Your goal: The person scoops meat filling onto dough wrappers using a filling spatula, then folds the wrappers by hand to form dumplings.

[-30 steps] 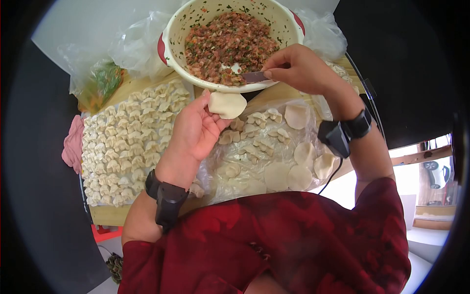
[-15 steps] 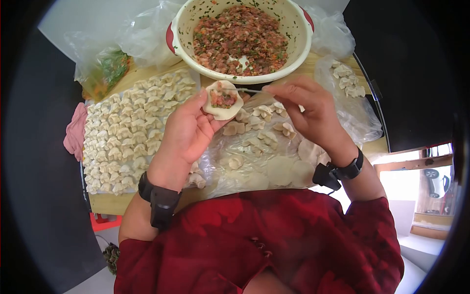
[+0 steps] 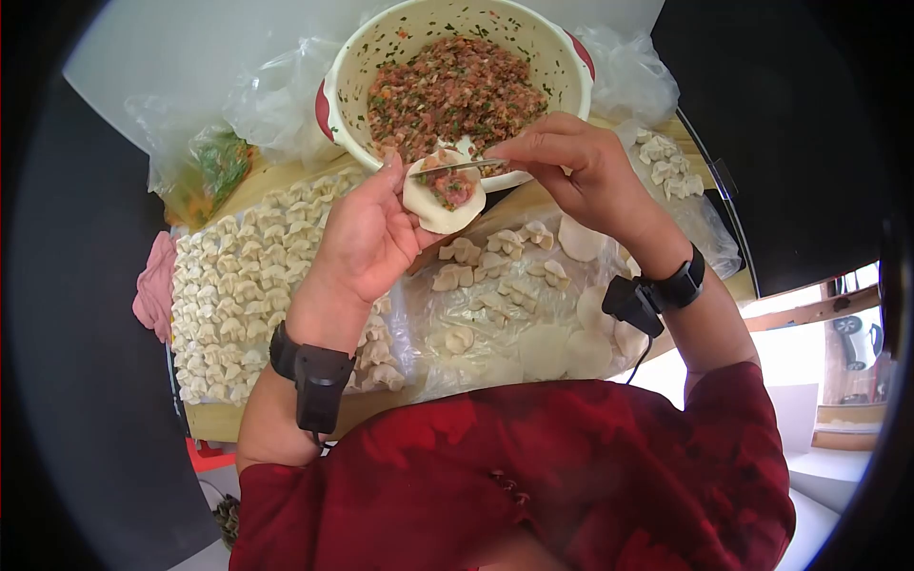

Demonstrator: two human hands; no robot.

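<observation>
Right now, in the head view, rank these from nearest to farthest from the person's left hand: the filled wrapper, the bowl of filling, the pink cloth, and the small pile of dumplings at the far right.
1. Filled wrapper: held at the left hand's fingertips.
2. Bowl of filling: just beyond the hand.
3. Pink cloth: at the board's left edge.
4. Small pile of dumplings: far right, past the right hand.

Kitchen: filling bowl (image 3: pixel 354 67), rows of dumplings (image 3: pixel 252 276)

No readable text, label, brand or number on anything in view.
</observation>
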